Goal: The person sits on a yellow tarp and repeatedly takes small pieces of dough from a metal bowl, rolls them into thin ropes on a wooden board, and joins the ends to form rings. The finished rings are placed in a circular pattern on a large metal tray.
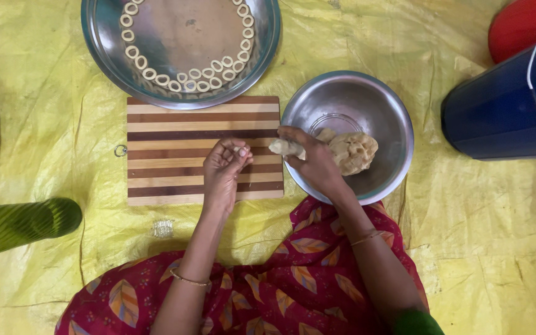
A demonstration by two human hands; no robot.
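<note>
Left hand [223, 169] over the striped wooden cutting board [175, 130], fingers curled, pinching a small bit of dough [238, 151] between thumb and fingertips. Right hand [310, 160] at the near-left rim of the steel bowl [367, 99], fingers closed round a stretched piece of dough [282, 147] that pokes out left past the rim toward the board. Piece looks joined to the main dough lump [352, 152], which sits in the bowl just right of that hand. Bowl touching or just beside the board's right edge; cannot tell which. Far side of the board: round steel tray [103, 43], near rim overlapping the board's far edge, small dough rings [184, 79] laid in an arc along its inner edge. All on a crinkled yellow plastic sheet [44, 99]. Small metal ring [120, 150] just left of the board. Far right: dark blue container [504, 111], something red [519, 25] behind it. Near left: green sleeve or leg [20, 224] of another person. Red leaf-print garment [305, 279] at near centre, thin bangle on each wrist.
</note>
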